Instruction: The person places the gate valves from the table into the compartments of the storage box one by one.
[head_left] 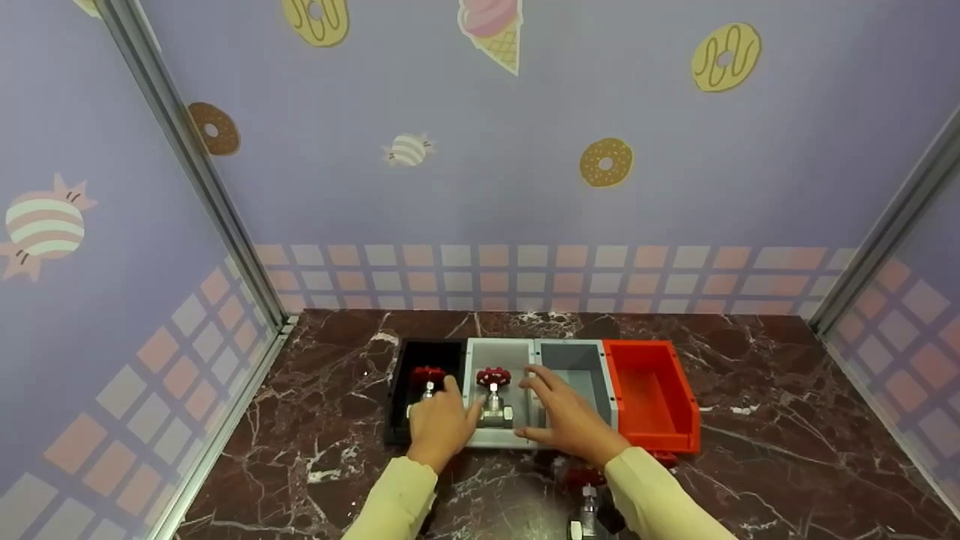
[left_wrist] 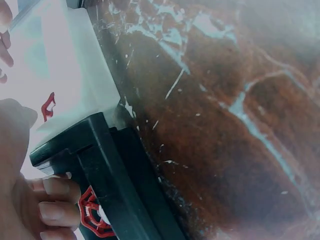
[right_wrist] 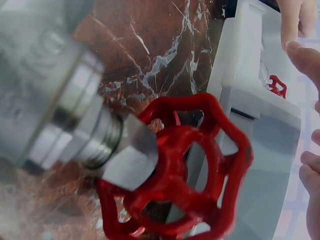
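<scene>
Red wheels are topping the steel valves here. One, the white-bin valve (head_left: pixel 493 409), is standing in the white bin (head_left: pixel 501 354), wheel upward, between the two hands. The left hand (head_left: pixel 439 424) is reaching over the black bin (head_left: pixel 396 390), its thumb pointing toward that valve's body; whether the thumb is touching it, I cannot tell. The other left fingers are bending loosely, well apart from the thumb, with nothing showing between. A black-bin valve (head_left: pixel 428 391) is sitting partly behind this hand; in the left wrist view its wheel is lying just beside the bent fingertips, and contact is unclear.

The right hand (head_left: pixel 566 416) is hovering over the grey bin (head_left: pixel 574 356) with thumb and fingers spreading apart, gripping nothing visible. Its fingertips are pointing left, near the wall between the grey and white bins, and the white-bin valve is standing beyond them, apart.

The red bin (head_left: pixel 649 379) is closing the row at the right. Below, a table valve (head_left: pixel 589 517) is resting on the dark marbled table (head_left: pixel 315 420) beside the right sleeve (head_left: pixel 660 491), and it is filling much of the right wrist view. Another red piece (head_left: pixel 664 455) is peeking out in front of the red bin, too little of it showing to name.
</scene>
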